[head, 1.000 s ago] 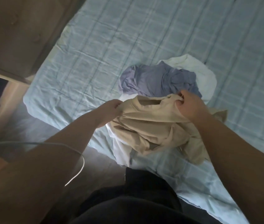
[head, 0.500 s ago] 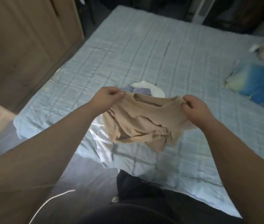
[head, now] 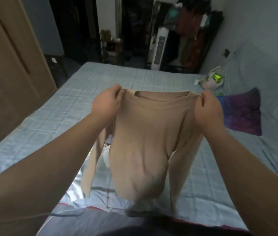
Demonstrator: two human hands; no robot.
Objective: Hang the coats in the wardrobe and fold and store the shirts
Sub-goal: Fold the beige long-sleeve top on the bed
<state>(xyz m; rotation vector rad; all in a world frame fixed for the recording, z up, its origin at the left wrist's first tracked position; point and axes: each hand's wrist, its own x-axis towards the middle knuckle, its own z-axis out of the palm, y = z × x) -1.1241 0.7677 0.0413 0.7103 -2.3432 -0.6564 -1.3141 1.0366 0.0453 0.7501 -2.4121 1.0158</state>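
The shirt [head: 145, 142] is soft beige knit cloth, matt and smooth. The bed sheet [head: 58, 116] is thin, creased, pale blue woven cloth. The wardrobe [head: 7, 65] looks like matt, light wood. The tower fan [head: 159, 48] is white plastic. The pillow [head: 242, 114] is mottled purple cloth.

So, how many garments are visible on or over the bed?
2. The beige shirt hangs from the left hand and right hand above the bed; a white garment peeks out behind it. Others may be hidden behind it.
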